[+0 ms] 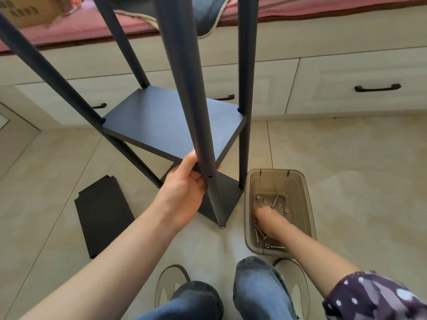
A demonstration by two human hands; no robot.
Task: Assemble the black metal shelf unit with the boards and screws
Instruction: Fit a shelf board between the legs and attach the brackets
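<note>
The black shelf unit stands on the floor with round metal posts; the near post (191, 93) rises through the middle of the view. A dark board (161, 118) sits at mid height between the posts. My left hand (184, 188) grips the board's near corner where it meets that post, just above a screw hole. A lower board (227, 195) rests near the floor. My right hand (269, 221) reaches down into a translucent brown bin (251, 181), fingers among several screws (275, 200) and washers; what the fingers hold is hidden. One loose black board (102, 215) lies on the floor to the left.
Cream drawer fronts with black handles (377, 88) run along the back under a pink-covered platform. A cardboard box (27, 10) sits at top left. My knees and slippers (172, 282) are at the bottom edge. Tiled floor (360, 172) spreads to the right.
</note>
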